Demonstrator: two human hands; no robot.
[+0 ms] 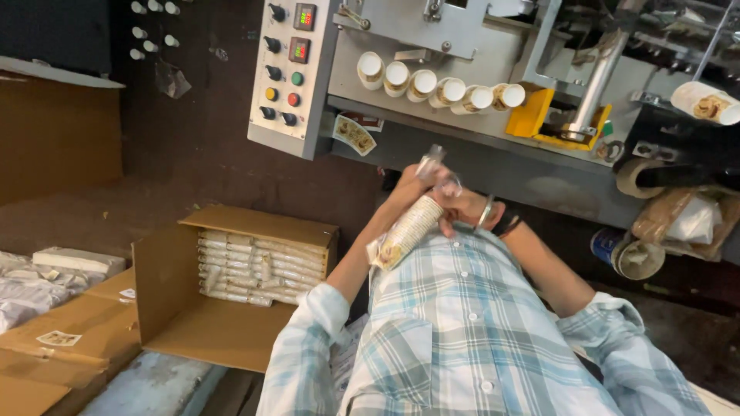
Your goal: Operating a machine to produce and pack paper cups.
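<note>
Both hands grip a cup sleeve [408, 231]: left hand [407, 187] closes its plastic top, right hand [460, 206] beside. Sleeve's long axis slants down toward the shirt [447, 323], open box [231, 285] off left.

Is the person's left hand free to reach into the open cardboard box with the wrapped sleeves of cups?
Probably not at once. The left hand is busy, together with the right hand, twisting the plastic wrap on a sleeve of paper cups. The open cardboard box lies on that side with nothing blocking it.
</note>
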